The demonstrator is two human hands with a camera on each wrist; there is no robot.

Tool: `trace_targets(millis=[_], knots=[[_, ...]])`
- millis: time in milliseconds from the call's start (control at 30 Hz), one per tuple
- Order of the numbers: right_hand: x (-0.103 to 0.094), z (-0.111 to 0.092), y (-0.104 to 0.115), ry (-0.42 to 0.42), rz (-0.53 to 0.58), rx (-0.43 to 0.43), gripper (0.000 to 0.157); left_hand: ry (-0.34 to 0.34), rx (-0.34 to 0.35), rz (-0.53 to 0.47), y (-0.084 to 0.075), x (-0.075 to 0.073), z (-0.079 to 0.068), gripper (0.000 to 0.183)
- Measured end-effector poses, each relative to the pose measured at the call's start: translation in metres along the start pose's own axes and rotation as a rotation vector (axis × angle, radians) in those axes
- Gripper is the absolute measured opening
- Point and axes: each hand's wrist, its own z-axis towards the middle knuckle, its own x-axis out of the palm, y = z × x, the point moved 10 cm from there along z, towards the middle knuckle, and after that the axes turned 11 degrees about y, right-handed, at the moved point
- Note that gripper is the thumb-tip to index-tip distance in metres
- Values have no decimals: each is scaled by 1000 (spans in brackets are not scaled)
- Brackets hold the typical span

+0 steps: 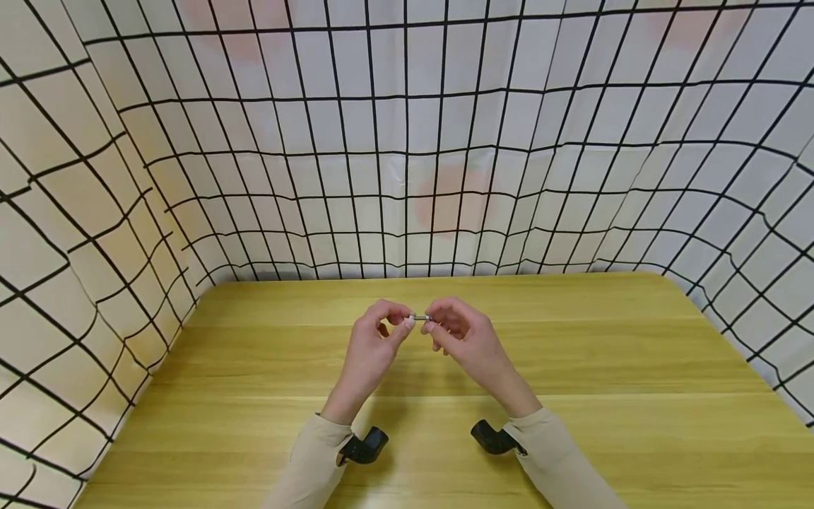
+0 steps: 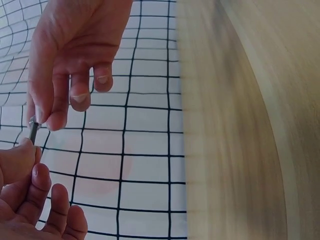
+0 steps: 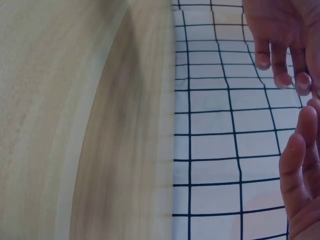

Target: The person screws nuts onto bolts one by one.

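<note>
Between the two hands, above the table, is a small metal bolt (image 1: pixel 421 318), short and thin. My left hand (image 1: pixel 374 341) pinches its left end between thumb and forefinger. The thumb and forefinger of my right hand (image 1: pixel 469 342) pinch the other end. From the left wrist, the bolt's dark shank (image 2: pixel 34 132) shows between the fingertips, with a wider shiny piece at the right hand's end; whether that is a nut or the head I cannot tell. In the right wrist view the hands sit at the right edge and the bolt is mostly hidden.
The wooden table (image 1: pixel 407 452) stretches out under both hands. White cloth (image 1: pixel 407 170) with a black grid hangs behind it and along both sides. Each sleeved wrist carries a black device (image 1: pixel 365 447).
</note>
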Motion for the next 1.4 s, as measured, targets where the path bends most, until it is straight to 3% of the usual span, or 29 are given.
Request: trace_targets(millis=[133,467,633,800,1000,1400], knots=[[3,-1,-3,7,-7,22,6,0,0,-9,-7,0,-2,5],[2,0,-5,-11,4,56,21,4,26,1,-3,0,-1,4],[-3,-1,-4,-40,-3,50,12,5,17,10,-3,0,-1,4],[-3,-1,3,-41,-84,-7,28,5,4,0,-1,0,-1,4],[-2,-1,7,-51,-95,-31,17,6,13,-23,0,0,-2,7],[0,-1,-4,-40,-54,54,7,10,10,4,-2,1,-1,4]])
